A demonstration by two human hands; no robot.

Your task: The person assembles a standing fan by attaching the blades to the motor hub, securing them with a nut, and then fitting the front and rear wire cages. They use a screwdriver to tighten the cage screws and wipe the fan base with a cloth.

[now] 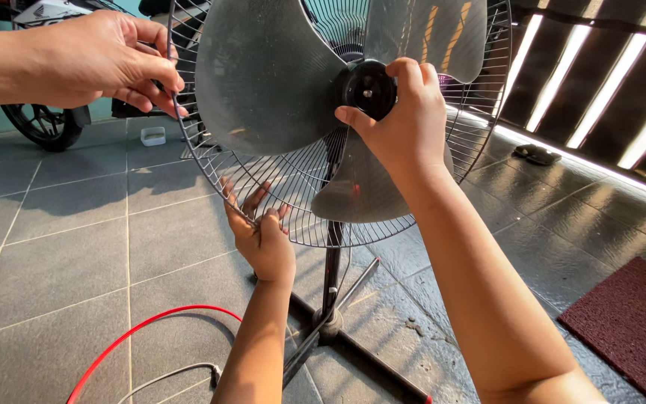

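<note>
A pedestal fan with translucent grey blades (263,82) stands in front of me, its rear wire grille (300,224) exposed. My right hand (405,120) is closed around the black hub cap (368,90) at the centre of the blades. My left hand (263,239) grips the wires at the lower left of the grille, fingers hooked through them. Another person's hand (91,60) reaches in from the upper left and holds the grille's rim there.
The fan's black pole (332,277) rises from a cross base (360,352) on grey floor tiles. A red cable (136,333) and a grey cable (173,372) lie at lower left. A dark red mat (629,322) lies right, a motorcycle wheel (42,123) and a small white box (153,136) behind.
</note>
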